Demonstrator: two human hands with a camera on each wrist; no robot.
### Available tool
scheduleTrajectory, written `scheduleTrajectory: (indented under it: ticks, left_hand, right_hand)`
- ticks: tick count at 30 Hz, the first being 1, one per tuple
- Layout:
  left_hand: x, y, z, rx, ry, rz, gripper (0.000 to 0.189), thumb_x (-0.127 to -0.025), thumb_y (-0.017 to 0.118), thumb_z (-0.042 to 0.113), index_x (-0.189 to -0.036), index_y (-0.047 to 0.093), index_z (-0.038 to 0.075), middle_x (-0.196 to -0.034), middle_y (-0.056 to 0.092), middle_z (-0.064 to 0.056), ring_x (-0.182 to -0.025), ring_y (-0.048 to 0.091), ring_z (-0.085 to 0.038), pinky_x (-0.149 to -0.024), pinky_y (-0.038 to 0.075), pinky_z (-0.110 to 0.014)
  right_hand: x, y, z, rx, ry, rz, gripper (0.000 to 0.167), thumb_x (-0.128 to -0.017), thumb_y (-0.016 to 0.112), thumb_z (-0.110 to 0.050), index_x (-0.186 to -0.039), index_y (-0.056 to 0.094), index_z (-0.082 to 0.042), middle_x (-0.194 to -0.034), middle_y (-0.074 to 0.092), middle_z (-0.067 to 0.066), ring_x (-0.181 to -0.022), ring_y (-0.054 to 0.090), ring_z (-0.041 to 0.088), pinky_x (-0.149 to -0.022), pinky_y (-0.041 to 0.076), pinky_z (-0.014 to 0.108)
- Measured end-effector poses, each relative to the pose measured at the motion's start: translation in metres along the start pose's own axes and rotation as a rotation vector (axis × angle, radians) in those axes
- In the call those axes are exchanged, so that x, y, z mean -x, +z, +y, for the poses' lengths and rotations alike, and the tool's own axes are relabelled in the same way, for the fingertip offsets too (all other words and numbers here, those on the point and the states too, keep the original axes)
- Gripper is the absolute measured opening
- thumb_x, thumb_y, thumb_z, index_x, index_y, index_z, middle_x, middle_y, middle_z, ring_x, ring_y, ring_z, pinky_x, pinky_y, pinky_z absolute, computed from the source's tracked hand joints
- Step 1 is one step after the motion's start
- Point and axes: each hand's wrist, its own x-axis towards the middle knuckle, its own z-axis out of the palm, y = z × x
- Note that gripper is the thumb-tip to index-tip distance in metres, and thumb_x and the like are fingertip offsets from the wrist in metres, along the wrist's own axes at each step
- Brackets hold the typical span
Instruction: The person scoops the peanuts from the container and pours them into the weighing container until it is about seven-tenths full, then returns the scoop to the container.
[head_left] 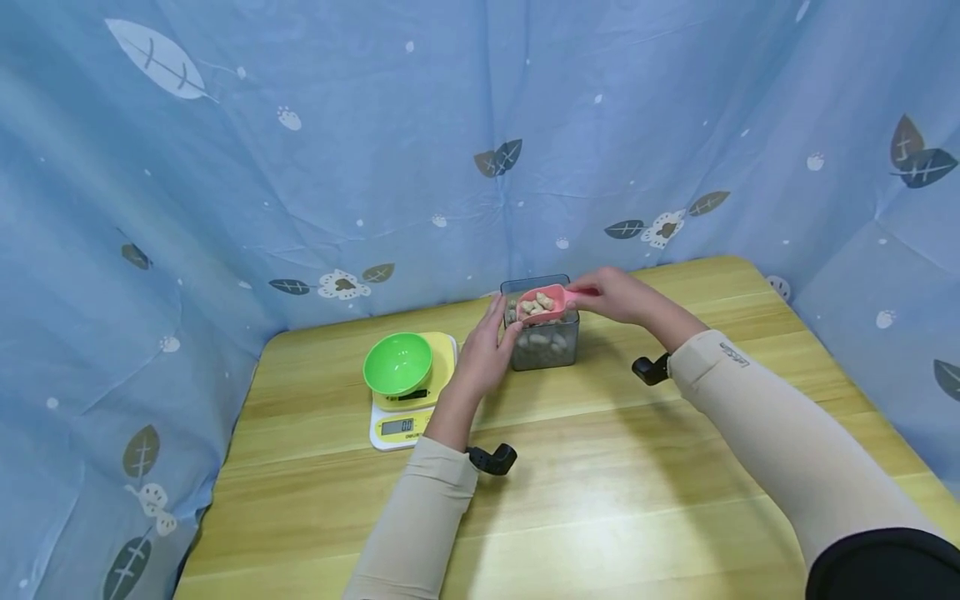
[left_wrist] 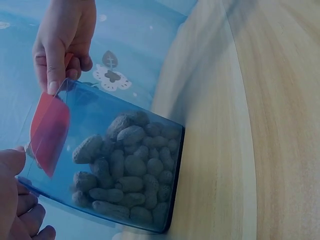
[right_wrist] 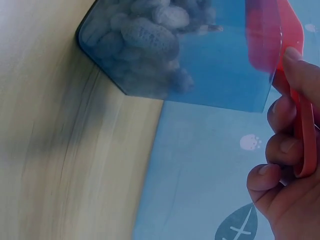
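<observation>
A pink scoop (head_left: 554, 314) holding a few unshelled peanuts (head_left: 537, 305) lies level at the mouth of a clear grey-blue box (left_wrist: 95, 117). My right hand (head_left: 617, 296) grips the scoop's handle (right_wrist: 306, 132) at the box's right side, fingers curled round it and thumb on top. More peanuts (left_wrist: 131, 172) fill the lower part of the box, which stands upright on the table. My left hand (head_left: 483, 352) rests at the box's left rim, its fingers fairly straight along the side and the thumb near the front corner.
Left of my left arm, a green bowl (head_left: 397, 364) sits on a yellow and white kitchen scale (head_left: 446, 350); its display (head_left: 397, 427) appears to read 0.0. The wooden table (head_left: 592, 500) meets a blue leaf-patterned curtain (head_left: 390, 167) behind the box.
</observation>
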Motion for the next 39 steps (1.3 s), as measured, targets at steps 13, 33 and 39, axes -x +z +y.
scheduleTrajectory:
  ticks: [13, 33, 39]
  left_hand:
    - [0.002, -0.012, -0.001, -0.003, -0.009, 0.012, 0.064, -0.104, 0.036, 0.05, -0.159, 0.011, 0.027, -0.166, 0.007, 0.009, -0.152, 0.016, -0.019, -0.122, 0.021, -0.045]
    - [0.068, -0.088, -0.07, -0.17, -0.069, 0.195, 0.078, -0.098, 0.044, 0.059, -0.16, 0.014, 0.021, -0.166, 0.009, 0.005, -0.153, 0.01, -0.027, -0.122, 0.016, -0.053]
    - [0.085, -0.092, -0.096, -0.179, -0.131, 0.176, 0.085, -0.097, 0.045, 0.061, -0.159, 0.012, 0.014, -0.166, 0.005, 0.001, -0.153, 0.009, -0.026, -0.123, 0.017, -0.051]
  right_hand:
    - [-0.004, -0.012, -0.004, -0.019, 0.056, 0.005, 0.043, -0.1, 0.058, -0.03, -0.132, 0.062, -0.002, -0.122, 0.068, 0.019, -0.107, 0.065, 0.032, -0.092, 0.052, 0.05]
    - [-0.051, 0.028, -0.08, -0.046, -0.06, 0.008, 0.035, -0.099, 0.061, -0.03, -0.124, 0.068, -0.006, -0.099, 0.072, 0.008, -0.072, 0.055, 0.019, -0.069, 0.046, 0.033]
    - [-0.062, 0.052, -0.102, -0.065, -0.112, -0.008, 0.033, -0.098, 0.063, -0.026, -0.12, 0.07, -0.003, -0.097, 0.073, 0.009, -0.075, 0.057, 0.017, -0.071, 0.05, 0.033]
